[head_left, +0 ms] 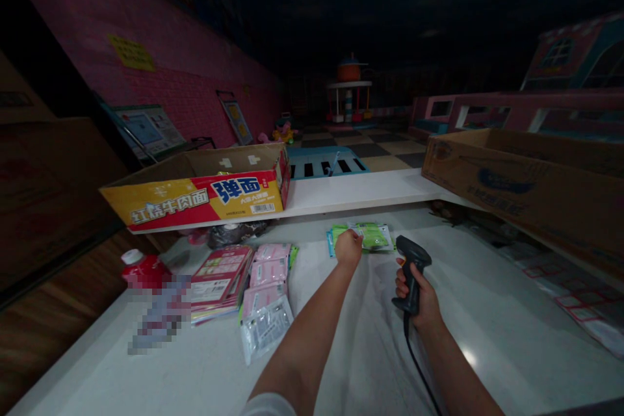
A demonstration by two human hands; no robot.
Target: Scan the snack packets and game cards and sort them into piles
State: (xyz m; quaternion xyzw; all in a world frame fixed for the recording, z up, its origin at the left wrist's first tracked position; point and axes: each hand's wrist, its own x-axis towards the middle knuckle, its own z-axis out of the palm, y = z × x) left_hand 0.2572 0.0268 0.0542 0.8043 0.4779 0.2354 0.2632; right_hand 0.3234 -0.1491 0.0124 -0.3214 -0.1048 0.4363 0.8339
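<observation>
My right hand (423, 296) is wrapped around the handle of a black barcode scanner (412, 253), which is upright with its head toward the green packets. A cable runs down from its base. My left hand (349, 247) reaches forward, its curled fingers closed on a green packet (373, 236) at the back of the white counter; the fingertips are partly hidden. A strip of blue packaging (331, 244) shows beside that hand. Left of my left forearm, pink packets (269, 272) lie in an overlapping row, with a silver-white packet (267, 328) at the near end.
A stack of red booklets or flat packs (221, 279) and a red bottle with a white cap (146, 270) are at the left. A raised white shelf (351, 192) crosses behind, bearing a red-and-yellow carton (209, 198) and a brown carton (517, 182). A dim play area lies beyond.
</observation>
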